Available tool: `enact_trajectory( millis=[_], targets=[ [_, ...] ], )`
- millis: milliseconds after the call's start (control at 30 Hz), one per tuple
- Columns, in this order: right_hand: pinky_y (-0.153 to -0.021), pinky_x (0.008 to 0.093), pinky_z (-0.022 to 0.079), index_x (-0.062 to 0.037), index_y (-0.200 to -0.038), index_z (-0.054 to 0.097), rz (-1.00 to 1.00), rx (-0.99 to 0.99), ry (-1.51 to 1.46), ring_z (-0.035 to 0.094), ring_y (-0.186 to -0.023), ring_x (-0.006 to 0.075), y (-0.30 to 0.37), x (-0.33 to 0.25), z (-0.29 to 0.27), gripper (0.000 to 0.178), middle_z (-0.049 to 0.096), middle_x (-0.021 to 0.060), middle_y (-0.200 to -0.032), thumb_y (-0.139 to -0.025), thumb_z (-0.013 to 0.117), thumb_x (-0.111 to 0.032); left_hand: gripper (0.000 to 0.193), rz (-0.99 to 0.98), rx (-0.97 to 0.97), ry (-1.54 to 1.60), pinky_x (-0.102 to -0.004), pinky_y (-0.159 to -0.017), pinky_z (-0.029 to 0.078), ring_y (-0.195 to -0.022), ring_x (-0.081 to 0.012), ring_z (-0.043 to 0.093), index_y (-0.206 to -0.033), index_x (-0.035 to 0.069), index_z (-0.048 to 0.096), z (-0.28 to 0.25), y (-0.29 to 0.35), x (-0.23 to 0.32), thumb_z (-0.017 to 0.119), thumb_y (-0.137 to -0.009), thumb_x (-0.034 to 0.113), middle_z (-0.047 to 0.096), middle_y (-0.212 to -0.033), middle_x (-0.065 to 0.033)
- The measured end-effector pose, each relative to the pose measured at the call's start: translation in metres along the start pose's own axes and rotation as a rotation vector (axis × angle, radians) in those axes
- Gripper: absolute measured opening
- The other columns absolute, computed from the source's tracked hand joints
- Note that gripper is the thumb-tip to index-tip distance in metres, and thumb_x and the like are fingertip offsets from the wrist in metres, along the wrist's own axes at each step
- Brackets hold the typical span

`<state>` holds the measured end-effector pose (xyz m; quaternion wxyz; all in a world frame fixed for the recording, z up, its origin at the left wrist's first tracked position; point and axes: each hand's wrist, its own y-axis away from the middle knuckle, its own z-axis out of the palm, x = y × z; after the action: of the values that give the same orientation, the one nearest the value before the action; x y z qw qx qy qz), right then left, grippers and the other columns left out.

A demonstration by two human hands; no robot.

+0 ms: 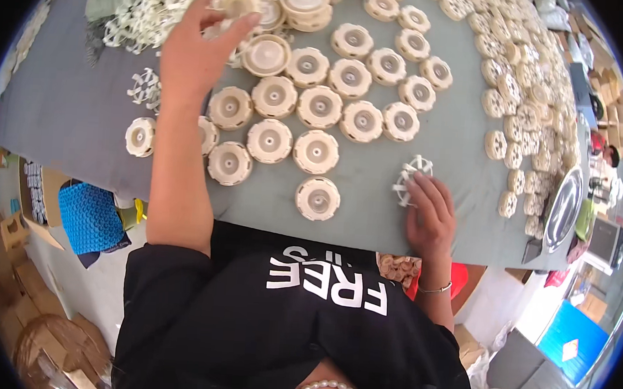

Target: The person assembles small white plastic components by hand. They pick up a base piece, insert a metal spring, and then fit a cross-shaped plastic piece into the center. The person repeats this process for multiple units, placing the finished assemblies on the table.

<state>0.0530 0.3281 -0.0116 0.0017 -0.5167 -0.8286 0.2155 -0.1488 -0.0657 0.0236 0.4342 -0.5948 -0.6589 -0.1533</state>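
My left hand (199,45) reaches to the heap at the table's far side. Its thumb and fingers curve round a shallow round cream piece (239,6), slightly blurred. Next to it lie several similar cream cups with pale, translucent discs (269,55). Near the table's front edge, the fingers of my right hand (433,215) grip a white spoked plastic ring (403,181). Between my hands, several round cream caps with notched rims (317,152) lie with their hollow sides up, each with a small central post. One cap (318,198) lies closest to me.
White spoked rings (140,23) are heaped at the far left, with a smaller cluster (145,88) nearer. Many cream wheel-like pieces (524,108) cover the table's right side, beside a shiny metal tray (564,208). A blue textured bundle (90,217) sits in a carton at left.
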Motion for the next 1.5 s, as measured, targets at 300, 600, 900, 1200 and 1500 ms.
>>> enact_trajectory(
  millis=[300,600,900,1200,1500],
  targets=[
    [-0.111,0.0465,0.049,-0.0134,-0.151,0.056,0.314,-0.275,-0.445,0.056,-0.135,0.039,-0.024,0.016,-0.049,0.078,0.055,0.014,-0.151,-0.076,0.077,-0.003,0.056,0.358,0.007,-0.134,-0.0433,-0.094,0.055,-0.11,-0.0332,0.071,-0.13,0.012,0.072,0.007,0.028,0.062,0.086,-0.085,0.042,0.075,-0.114,-0.0146],
    [-0.083,0.0425,0.058,-0.0134,-0.133,0.065,0.244,-0.515,-0.397,0.07,-0.099,0.0311,-0.053,0.022,-0.041,0.061,0.064,0.0071,-0.122,-0.076,0.086,-0.01,0.068,0.525,-0.918,-0.167,-0.0417,-0.087,0.059,-0.11,-0.0321,0.066,-0.136,0.008,0.058,0.077,0.19,0.129,0.089,-0.078,0.027,0.057,-0.133,-0.0138],
    [-0.081,0.0417,0.058,-0.0107,-0.132,0.064,0.215,-0.519,-0.441,0.07,-0.1,0.0315,-0.059,0.023,-0.034,0.064,0.064,0.008,-0.118,-0.073,0.088,-0.009,0.063,0.413,-1.006,-0.034,-0.0408,-0.084,0.058,-0.106,-0.0321,0.066,-0.134,0.007,0.058,0.066,0.168,0.119,0.086,-0.079,0.019,0.061,-0.12,-0.0138],
    [-0.083,0.0387,0.057,-0.0071,-0.13,0.064,0.316,-0.353,-0.434,0.069,-0.096,0.0287,-0.072,0.035,-0.032,0.06,0.068,0.0091,-0.121,-0.074,0.087,-0.008,0.048,0.417,-0.949,0.576,-0.0345,-0.083,0.058,-0.099,-0.0254,0.068,-0.132,0.006,0.061,0.063,0.131,0.11,0.069,-0.086,0.013,0.062,-0.118,-0.0099],
    [-0.076,0.0327,0.055,-0.007,-0.127,0.066,0.322,-0.343,-0.66,0.067,-0.089,0.0211,-0.083,0.068,-0.02,0.059,0.071,0.0069,-0.113,-0.073,0.091,-0.011,0.038,-0.565,-1.291,1.102,-0.035,-0.087,0.059,-0.11,-0.0181,0.06,-0.127,0.004,0.059,0.067,0.122,0.101,0.059,-0.094,0.022,0.057,-0.121,-0.008]
  ],
)
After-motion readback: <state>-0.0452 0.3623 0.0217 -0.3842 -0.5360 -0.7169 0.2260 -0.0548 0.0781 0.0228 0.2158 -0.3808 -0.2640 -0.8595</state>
